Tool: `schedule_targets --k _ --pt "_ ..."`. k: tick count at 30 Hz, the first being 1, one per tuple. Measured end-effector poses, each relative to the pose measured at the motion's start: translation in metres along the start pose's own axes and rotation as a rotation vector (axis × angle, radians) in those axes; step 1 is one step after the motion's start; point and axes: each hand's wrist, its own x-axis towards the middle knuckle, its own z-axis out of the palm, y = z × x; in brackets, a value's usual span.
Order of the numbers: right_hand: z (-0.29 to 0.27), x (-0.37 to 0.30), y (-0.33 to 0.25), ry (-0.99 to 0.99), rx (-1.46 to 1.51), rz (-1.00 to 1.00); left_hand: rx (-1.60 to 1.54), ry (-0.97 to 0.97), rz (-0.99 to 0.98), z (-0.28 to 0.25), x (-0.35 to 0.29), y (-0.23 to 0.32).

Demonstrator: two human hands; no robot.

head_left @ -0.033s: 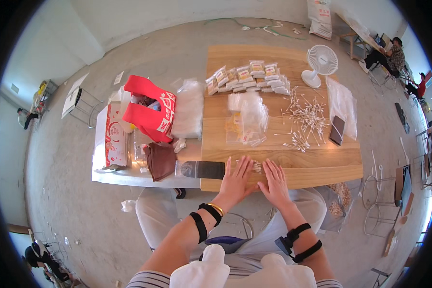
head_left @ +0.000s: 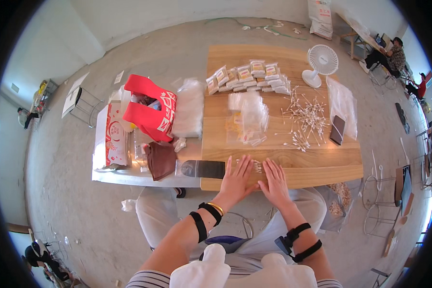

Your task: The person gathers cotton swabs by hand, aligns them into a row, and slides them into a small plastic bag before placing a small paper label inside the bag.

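Flat on the wooden table's near edge lies my left hand (head_left: 236, 178), its fingers stretched out. My right hand (head_left: 275, 184) rests a short way to its right, also with straight fingers, and the thumbs come close together. Between the two hands sits a small row of cotton swabs (head_left: 256, 166), partly covered by the left fingers; both hands appear to touch its sides. Farther back on the right is a loose heap of cotton swabs (head_left: 308, 117). Small clear plastic bags (head_left: 253, 114) are stacked beyond my hands. Behind them, filled packs (head_left: 245, 73) are piled in rows.
A dark flat strip (head_left: 209, 169) lies left of my left hand. At the right stand a white fan (head_left: 321, 60), a phone (head_left: 337, 130) and plastic sheeting (head_left: 349, 103). A red bag (head_left: 161, 117), brown cloth (head_left: 161, 162) and box (head_left: 115, 139) occupy the left side table.
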Motion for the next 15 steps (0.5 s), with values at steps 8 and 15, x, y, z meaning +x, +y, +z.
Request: schedule_targets --k 8,15 --pt "0.000 0.001 0.008 0.025 0.030 0.015 -0.051 -0.022 0.065 0.006 0.002 0.007" --pt "0.013 0.014 -0.002 -0.010 0.005 -0.028 -0.033 -0.138 -0.004 0.018 0.005 -0.003"
